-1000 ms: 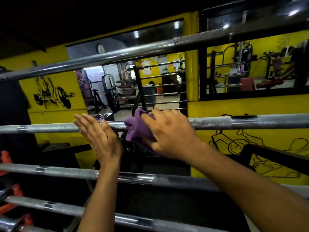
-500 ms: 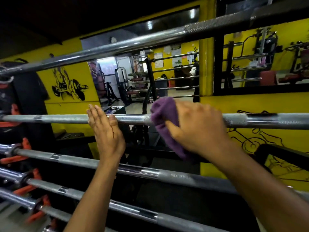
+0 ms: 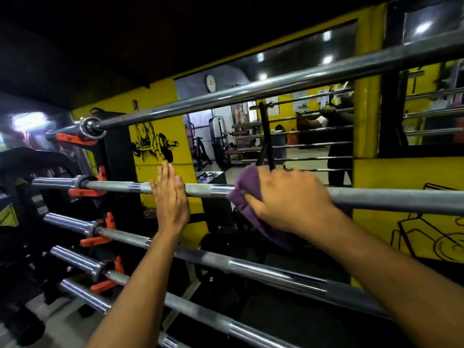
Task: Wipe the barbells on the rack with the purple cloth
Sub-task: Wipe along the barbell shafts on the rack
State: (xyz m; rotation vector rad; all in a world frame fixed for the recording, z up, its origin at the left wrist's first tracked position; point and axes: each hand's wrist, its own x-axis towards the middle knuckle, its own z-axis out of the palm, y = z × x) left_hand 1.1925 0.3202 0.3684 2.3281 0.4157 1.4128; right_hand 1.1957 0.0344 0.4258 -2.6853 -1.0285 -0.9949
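Observation:
Several steel barbells lie across a black rack in stacked rows. My right hand grips the purple cloth, wrapped over the second barbell from the top. The cloth hangs down below the bar under my wrist. My left hand rests flat against the same barbell further left, fingers straight and pointing up. The top barbell slants overhead. Lower barbells run beneath my forearms.
Orange holders carry the bar ends at the left upright. A yellow wall with black drawings and a mirror stands behind the rack. The mirror reflects gym machines and a person.
My right hand with the cloth has slid to the right along the second barbell. The view has swung left, bringing the rack's left upright and bar ends into sight. My left hand stays put.

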